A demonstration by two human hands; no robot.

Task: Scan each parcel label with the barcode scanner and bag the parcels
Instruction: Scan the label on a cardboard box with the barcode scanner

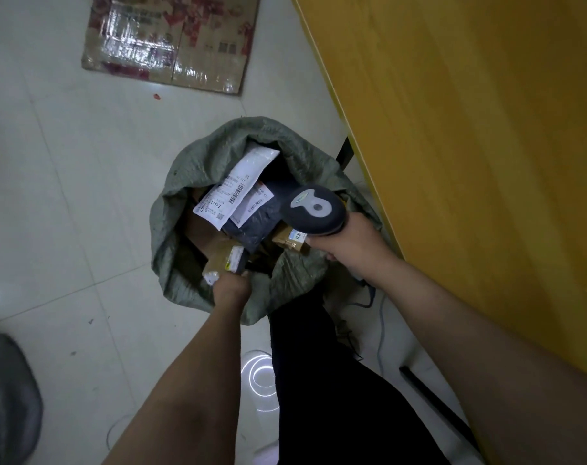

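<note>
A grey-green woven sack [198, 162] stands open on the tiled floor. Several parcels lie inside it: a white mailer with a barcode label [238, 186], a dark mailer [255, 223] and brown boxes. My left hand [230, 286] reaches over the sack's near rim and grips a small brown taped parcel [223, 261]. Over the sack's right side, my right hand [349, 250] holds the dark grey barcode scanner [313, 209] by its handle, head pointing down into the sack.
A yellow table [470, 129] fills the right side, its edge just beside the sack. Flattened cardboard [174, 41] lies on the floor at the top. My dark trouser leg [319, 364] stands below the sack, and cables trail by the table's base.
</note>
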